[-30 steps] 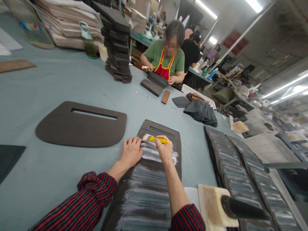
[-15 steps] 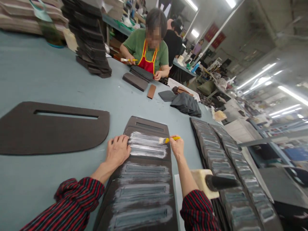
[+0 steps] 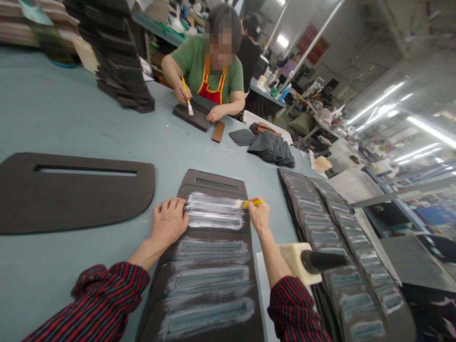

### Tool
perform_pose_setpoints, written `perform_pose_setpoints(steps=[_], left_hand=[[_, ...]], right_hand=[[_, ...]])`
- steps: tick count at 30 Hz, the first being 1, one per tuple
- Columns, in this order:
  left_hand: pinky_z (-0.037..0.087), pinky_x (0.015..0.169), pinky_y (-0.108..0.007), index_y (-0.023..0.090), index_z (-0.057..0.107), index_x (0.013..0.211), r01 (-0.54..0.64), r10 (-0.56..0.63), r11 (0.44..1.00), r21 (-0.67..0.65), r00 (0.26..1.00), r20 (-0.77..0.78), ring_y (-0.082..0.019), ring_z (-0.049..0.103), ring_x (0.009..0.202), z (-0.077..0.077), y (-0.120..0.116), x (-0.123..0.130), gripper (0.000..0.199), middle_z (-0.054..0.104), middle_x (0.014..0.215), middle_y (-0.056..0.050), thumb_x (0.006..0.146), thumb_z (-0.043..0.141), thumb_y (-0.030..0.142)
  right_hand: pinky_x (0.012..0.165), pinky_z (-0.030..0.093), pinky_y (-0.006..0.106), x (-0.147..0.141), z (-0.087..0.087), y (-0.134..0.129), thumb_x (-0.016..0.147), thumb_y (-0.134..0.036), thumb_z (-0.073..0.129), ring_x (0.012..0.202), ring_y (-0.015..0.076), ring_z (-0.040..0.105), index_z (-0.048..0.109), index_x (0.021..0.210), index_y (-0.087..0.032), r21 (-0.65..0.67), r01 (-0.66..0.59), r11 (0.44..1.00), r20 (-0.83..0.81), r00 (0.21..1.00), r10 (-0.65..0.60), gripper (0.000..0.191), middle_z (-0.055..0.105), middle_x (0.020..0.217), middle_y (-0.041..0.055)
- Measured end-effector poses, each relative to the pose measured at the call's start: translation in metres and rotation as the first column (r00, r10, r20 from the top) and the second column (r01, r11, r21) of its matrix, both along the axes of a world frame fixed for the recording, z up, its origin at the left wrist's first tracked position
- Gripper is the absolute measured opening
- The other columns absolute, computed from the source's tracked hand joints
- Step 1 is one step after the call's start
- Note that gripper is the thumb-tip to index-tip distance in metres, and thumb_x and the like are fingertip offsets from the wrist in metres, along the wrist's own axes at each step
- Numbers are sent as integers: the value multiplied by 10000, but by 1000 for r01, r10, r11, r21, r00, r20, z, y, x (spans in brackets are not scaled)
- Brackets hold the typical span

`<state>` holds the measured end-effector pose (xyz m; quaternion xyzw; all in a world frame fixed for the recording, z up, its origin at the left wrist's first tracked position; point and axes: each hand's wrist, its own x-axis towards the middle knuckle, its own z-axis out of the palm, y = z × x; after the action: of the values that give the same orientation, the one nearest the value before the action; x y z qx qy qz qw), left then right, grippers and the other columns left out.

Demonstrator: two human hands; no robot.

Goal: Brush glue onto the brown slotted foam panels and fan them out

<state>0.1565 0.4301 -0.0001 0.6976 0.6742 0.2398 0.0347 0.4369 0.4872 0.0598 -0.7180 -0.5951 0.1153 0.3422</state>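
"Where does the person's left hand [image 3: 169, 219] lie?"

"Palm down with its fingers loosely bent, resting at the left edge of the overlapping dark panels [image 3: 217, 235]. It grips nothing that shows."

"And the right hand [image 3: 259, 213]?"

"Pinched around the yellow handle of a brush [image 3: 245, 204]. The bristles seem to touch the panels' right side, just left of its fingers. White streaks run between the two hands, and paler bands cross the panels below them."

"What lies around the hands?"

"Left of the left hand, well apart, a large slotted panel [image 3: 89, 202]. Below and right of the right hand, a cream block [image 3: 297, 263] with a black handle; farther right, streaked panel stacks [image 3: 320, 221]."

"Any writing to read?"

"Far beyond the right hand, a red sign [image 3: 313, 43] bears pale marks, too small and blurred to make out."

"Who is across the table [image 3: 117, 128]?"

"Ahead of the hands, a co-worker [image 3: 194, 57] in a green shirt and red apron, holding another yellow-handled brush [image 3: 186, 95] over dark pieces [image 3: 190, 118]."
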Motion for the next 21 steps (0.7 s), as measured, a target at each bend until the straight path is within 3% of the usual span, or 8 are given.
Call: perform_pose_setpoints(steps=[2, 8, 13, 16, 18, 21], left_hand=[[344, 898, -481, 188, 566, 1134, -6, 6, 1000, -5, 1000, -4, -314, 515, 1051, 0, -1, 1, 324, 620, 1165, -127, 846, 446, 275], [347, 924, -452, 211, 555, 1139, -7, 9, 999, -31, 999, 46, -290, 513, 1087, -2, 1, -3, 309, 610, 1193, -108, 863, 430, 268], [333, 976, -421, 212, 535, 1165, 30, -32, 999, 15, 992, 124, -250, 513, 1125, -6, -8, -17, 316, 620, 1183, -92, 880, 400, 229], [319, 985, -434, 233, 578, 1072, 85, -87, 996, 22, 991, 103, -248, 522, 1111, -9, -17, -21, 254, 637, 1139, -74, 873, 421, 225], [315, 983, -438, 243, 588, 1050, 100, -100, 995, 9, 990, 98, -245, 528, 1100, -11, -21, -21, 241, 643, 1130, -66, 869, 431, 220], [314, 979, -434, 242, 588, 1058, 88, -88, 996, 2, 990, 108, -241, 527, 1104, -11, -24, -20, 247, 642, 1146, -65, 870, 431, 211]], right_hand=[[587, 349, 240, -10, 4, -3, 707, -341, 469, 565, 134, 450, 628, 716, -187, 37, 16, 999, -9, 1000, -16, 221, 547, 587, -22], [544, 349, 213, -70, 12, -17, 735, -346, 526, 540, 101, 444, 637, 781, -184, 19, -187, 982, -295, 938, 184, 202, 561, 641, -36], [550, 365, 207, -122, -1, -19, 733, -344, 552, 561, 97, 463, 641, 801, -185, 45, -244, 969, -445, 863, 238, 194, 574, 666, -38], [533, 366, 210, -129, -9, -13, 721, -362, 564, 537, 100, 464, 655, 819, -186, -28, -316, 948, -491, 830, 263, 221, 567, 630, -46], [539, 365, 214, -122, -9, -12, 704, -342, 563, 535, 105, 464, 650, 787, -189, -67, -246, 967, -446, 874, 192, 195, 558, 603, -50], [571, 368, 217, -111, -2, -21, 711, -302, 535, 561, 110, 472, 621, 736, -198, 1, -72, 997, -338, 939, 68, 137, 556, 610, -48]])
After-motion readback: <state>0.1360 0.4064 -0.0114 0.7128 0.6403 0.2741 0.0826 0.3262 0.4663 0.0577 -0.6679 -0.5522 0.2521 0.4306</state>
